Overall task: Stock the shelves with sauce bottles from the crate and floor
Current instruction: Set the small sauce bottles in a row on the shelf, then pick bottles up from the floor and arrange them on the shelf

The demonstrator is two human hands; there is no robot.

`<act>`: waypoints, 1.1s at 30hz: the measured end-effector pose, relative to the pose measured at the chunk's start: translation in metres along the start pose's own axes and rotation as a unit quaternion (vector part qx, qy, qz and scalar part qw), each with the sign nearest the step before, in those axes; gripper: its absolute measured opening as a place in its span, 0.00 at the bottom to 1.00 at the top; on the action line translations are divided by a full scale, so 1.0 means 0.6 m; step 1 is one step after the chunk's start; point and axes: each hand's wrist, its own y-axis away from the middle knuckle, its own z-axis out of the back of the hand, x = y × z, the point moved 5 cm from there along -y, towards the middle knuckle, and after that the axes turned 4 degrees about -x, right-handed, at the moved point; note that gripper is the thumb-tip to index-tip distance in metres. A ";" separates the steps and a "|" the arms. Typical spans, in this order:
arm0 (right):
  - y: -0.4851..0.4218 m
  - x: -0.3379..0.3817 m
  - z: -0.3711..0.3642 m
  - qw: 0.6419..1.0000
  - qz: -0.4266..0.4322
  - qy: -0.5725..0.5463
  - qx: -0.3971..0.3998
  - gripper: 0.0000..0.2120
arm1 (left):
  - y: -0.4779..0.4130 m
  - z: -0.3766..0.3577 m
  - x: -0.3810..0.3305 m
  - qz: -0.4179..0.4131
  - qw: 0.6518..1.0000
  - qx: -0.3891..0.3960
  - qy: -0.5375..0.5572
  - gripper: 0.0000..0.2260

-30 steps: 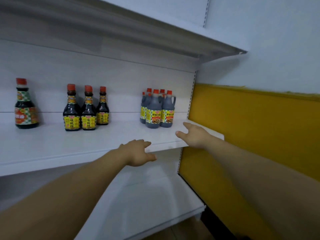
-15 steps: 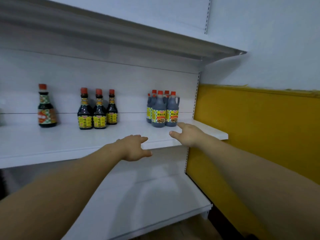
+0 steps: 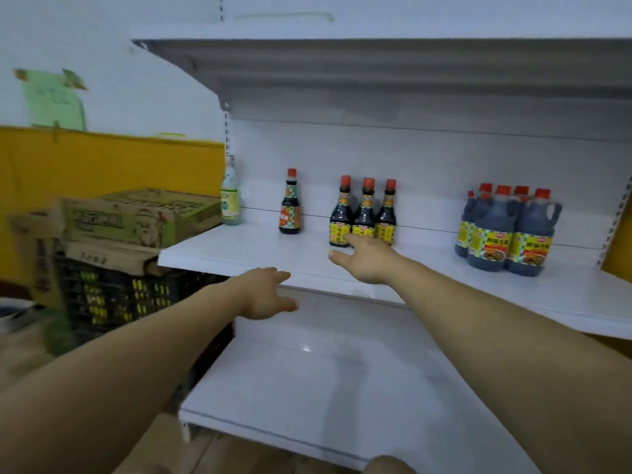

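Reaching forward, both empty: left hand (image 3: 266,292) and right hand (image 3: 366,258), fingers loosely extended, gripping nothing. Right hand overlaps the feet of three sauce bottles (image 3: 367,213) on the shelf (image 3: 239,251); contact unclear. Blurred crate (image 3: 119,295) at left, partly under cardboard boxes (image 3: 136,217).

- The middle shelf (image 3: 239,251) has a wide bare stretch between the three dark bottles (image 3: 362,217) and the jugs (image 3: 506,234).
- A smaller gap lies between the single bottle (image 3: 290,206) and the three dark bottles.
- The pale bottle (image 3: 231,196) fills the back left corner.
- The top shelf (image 3: 376,63) hangs well above the caps.
- Stacked boxes (image 3: 136,217) on a dark crate (image 3: 119,295) stand just beside the shelf's left end.
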 end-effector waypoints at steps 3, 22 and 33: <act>-0.030 0.072 -0.036 0.998 0.055 -0.019 0.024 0.34 | 0.044 0.013 0.074 0.057 0.998 0.006 -0.012 0.37; 0.062 0.614 -0.213 0.899 0.394 -0.095 0.165 0.34 | 0.487 0.083 0.374 0.447 0.890 -0.081 -0.024 0.34; 0.258 0.800 -0.348 0.831 0.489 -0.091 0.251 0.34 | 0.743 -0.010 0.437 0.596 0.797 -0.091 0.049 0.35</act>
